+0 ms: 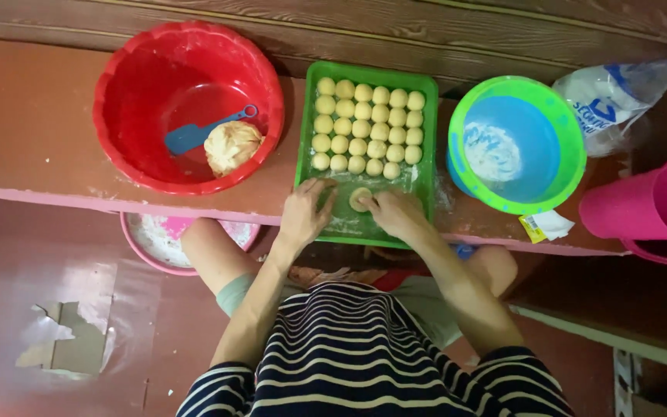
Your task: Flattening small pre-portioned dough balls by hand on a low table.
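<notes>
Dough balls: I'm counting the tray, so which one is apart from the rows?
The dough ball between the hands, on the green tray's near floured end.

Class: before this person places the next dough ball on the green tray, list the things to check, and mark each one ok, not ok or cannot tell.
1. Free space on the green tray below the rows: ok.
2. Flattened dough piece between both hands: ok.
3. Left hand resting on the tray: ok.
4. Right hand touching the piece: ok.
5. Dough lump left in the red basin: ok.
6. Piece stuck to the tray: cannot tell.
</notes>
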